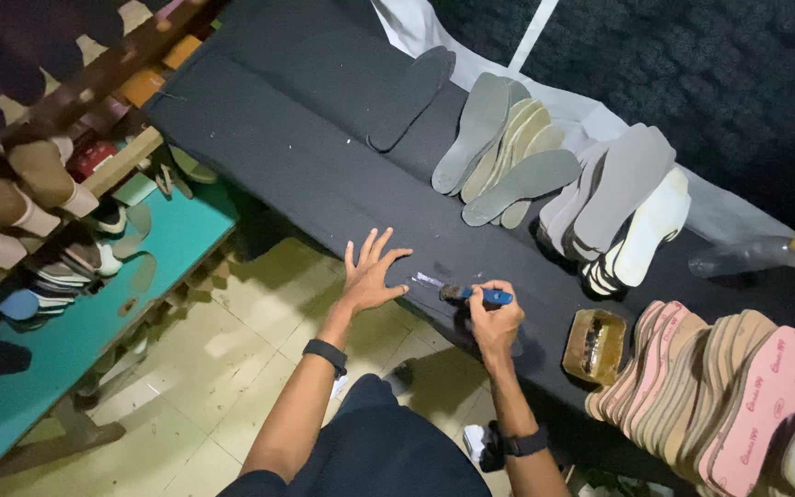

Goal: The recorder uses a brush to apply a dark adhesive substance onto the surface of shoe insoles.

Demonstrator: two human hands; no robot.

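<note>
On dark bench (305, 138), left hand (367, 271) splayed flat, right hand (494, 317) gripping blue-handled brush (476, 294), bristles indistinct

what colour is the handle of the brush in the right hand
Blue. The brush handle shows best in the head view, gripped by the right hand.

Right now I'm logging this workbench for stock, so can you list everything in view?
Brush: one, blue handle, in the right hand on the dark sheet.
Dark sheet: one, black, covering the bench.
Glue tub: one, brownish, right of the brush.
Grey insoles: a fanned pile, grey, far side of the bench.
Pink soles: a leaning row, pink and tan, right edge.
Plastic bottle: one, clear with yellow cap, far right.
Teal shelf: one, teal, left, holding shoes.
Left hand: spread flat on the sheet.
Right hand: gripping the brush.
</note>
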